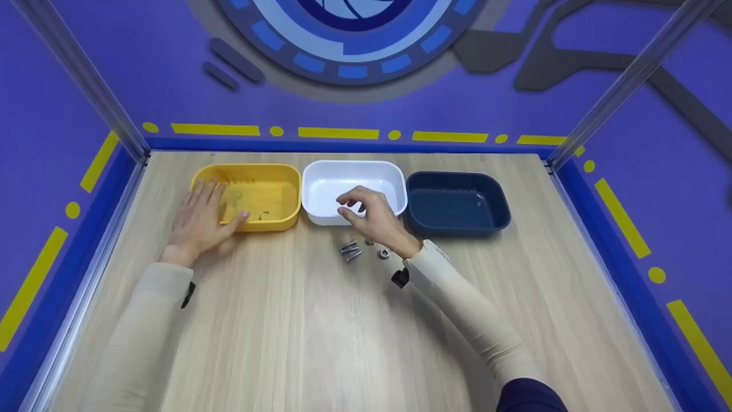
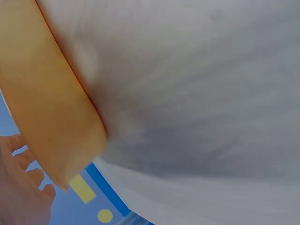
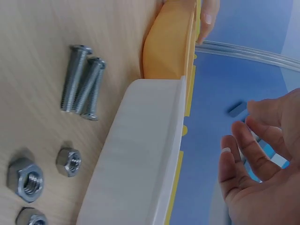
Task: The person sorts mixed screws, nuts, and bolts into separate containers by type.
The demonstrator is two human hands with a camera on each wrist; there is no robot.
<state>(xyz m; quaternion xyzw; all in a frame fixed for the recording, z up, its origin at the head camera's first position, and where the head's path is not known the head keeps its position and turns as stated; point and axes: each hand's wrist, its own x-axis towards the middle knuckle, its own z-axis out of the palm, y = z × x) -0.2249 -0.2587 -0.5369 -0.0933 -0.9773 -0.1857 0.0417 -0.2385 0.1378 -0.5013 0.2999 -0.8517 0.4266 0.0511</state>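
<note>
My left hand (image 1: 198, 222) rests on the left side of a yellow bin (image 1: 274, 197), fingers straight and thumb over its front rim. A few tiny dark pieces, too small to make out, lie inside that bin. Over the front of the white bin (image 1: 320, 193) hovers my right hand (image 1: 376, 218), its fingers loosely bent and apart from the thumb. Nothing shows between them in the right wrist view. On the table just in front of the white bin lie three metal bolts (image 3: 75, 77) in a bunch. Hex nuts (image 3: 26, 180) sit close by, partly beneath my right forearm in the head view.
A dark blue bin (image 1: 457, 230) stands right of the white one, so the bins form a row along the back of the wooden table (image 1: 320, 343). Purple panels (image 1: 429, 106) with metal corner posts (image 1: 629, 86) enclose the table at the back and sides.
</note>
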